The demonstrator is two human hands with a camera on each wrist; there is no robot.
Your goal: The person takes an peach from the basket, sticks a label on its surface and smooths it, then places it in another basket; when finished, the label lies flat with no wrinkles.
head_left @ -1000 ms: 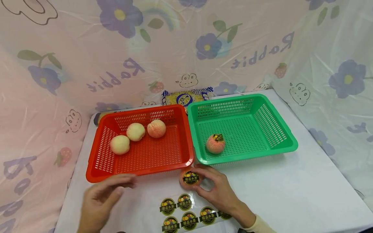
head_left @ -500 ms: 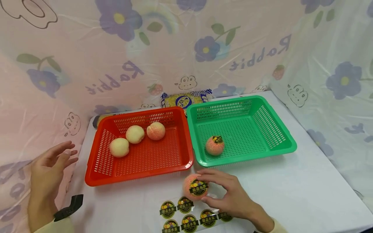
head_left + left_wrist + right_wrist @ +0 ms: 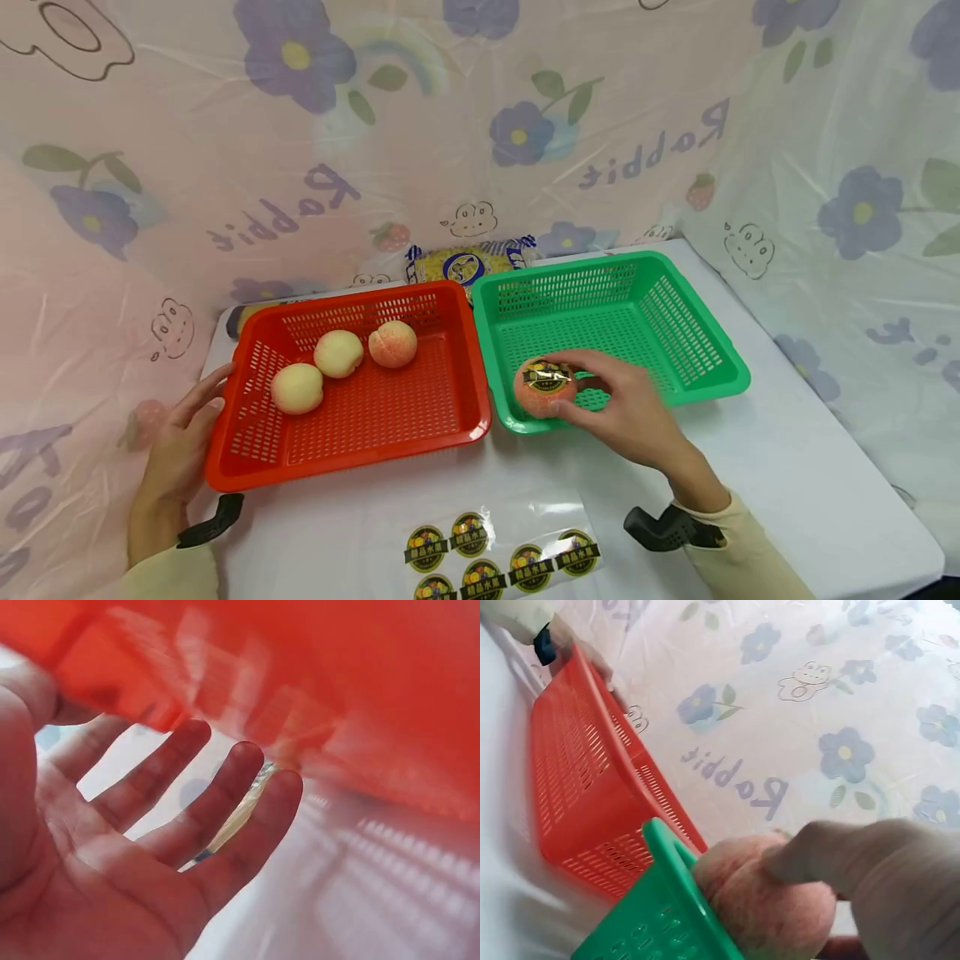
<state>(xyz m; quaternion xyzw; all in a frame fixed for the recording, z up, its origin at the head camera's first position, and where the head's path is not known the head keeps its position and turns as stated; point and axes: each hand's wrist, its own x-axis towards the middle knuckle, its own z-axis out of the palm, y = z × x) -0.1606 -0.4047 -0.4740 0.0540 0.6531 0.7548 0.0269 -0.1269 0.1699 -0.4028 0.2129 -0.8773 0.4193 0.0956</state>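
Right hand [image 3: 630, 408]: fingers pinch 1 labelled peach [image 3: 534, 400] over the near left corner of the green basket [image 3: 738, 383]. The peach hides that corner; I can't tell what lies beneath, so a blind release could jolt or roll it. From the right wrist it sits close by the rim; a dip might knock it. Fingers border the label [image 3: 547, 377]; dragging could lift an edge. Left hand [image 3: 178, 458]: fingers parted, loose, at the left end of the red basket [image 3: 352, 463]; a tug could roll its 3 peaches [image 3: 297, 388].
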